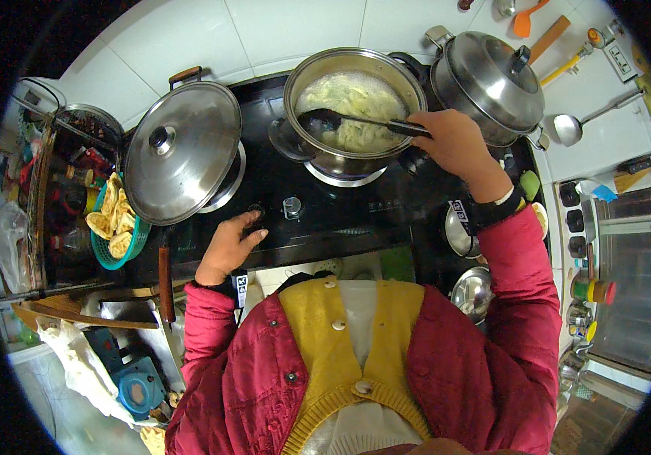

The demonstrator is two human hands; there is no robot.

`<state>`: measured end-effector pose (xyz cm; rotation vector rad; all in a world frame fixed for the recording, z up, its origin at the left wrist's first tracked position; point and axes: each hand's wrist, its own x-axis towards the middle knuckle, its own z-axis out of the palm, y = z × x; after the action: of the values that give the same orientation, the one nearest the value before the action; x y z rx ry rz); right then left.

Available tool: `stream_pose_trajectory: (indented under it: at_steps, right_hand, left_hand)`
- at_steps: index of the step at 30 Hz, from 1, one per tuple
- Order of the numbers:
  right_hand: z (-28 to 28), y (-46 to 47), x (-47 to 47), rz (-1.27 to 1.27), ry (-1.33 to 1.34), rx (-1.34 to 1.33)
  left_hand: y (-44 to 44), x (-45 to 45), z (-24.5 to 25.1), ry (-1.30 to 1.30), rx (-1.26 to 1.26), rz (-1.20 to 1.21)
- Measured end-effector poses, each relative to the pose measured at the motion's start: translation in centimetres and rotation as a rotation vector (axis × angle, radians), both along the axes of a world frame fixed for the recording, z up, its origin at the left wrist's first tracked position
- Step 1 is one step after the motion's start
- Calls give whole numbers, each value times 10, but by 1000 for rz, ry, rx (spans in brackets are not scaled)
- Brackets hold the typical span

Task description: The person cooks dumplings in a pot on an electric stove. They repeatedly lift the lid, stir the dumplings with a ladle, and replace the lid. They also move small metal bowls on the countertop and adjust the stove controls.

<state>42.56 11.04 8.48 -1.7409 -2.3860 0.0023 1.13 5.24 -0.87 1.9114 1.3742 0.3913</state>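
My right hand (456, 148) grips the handle of a black ladle (322, 122), whose bowl rests at the liquid's surface inside a steel pot (354, 162). Pale dumplings (359, 128) crowd the bubbling liquid in that pot. Over the front of the black gas hob (325, 227), my left hand (231, 244) has its fingertips at a control knob (255, 211), which they partly hide; whether they grip it cannot be told. A second round knob (292, 208) shows just to the right. On the left burner sits a wok with a domed steel lid (189, 153).
A lidded steel pot (487, 85) stands right of the open pot. The wok's wooden handle (164, 278) juts over the front edge. Flatbreads (110, 213) fill a teal basket (143, 242) at the left. Steel bowls (472, 293) lie at the right, and a ladle (569, 129) hangs on the wall.
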Motion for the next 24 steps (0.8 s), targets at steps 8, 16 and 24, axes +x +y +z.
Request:
stream_pose_trajectory:
  at_steps: [8, 16, 24]
  right_hand:
    - [-11, 6, -9, -185, -7, 24]
    - [-12, -15, 5, -362, -84, 96]
    - [-17, -58, 24, -399, -44, 316]
  left_hand:
    - [-1, -1, -2, -56, -30, 19]
    - [3, 3, -10, -54, 30, -29]
    - [21, 20, -32, -74, 5, -1]
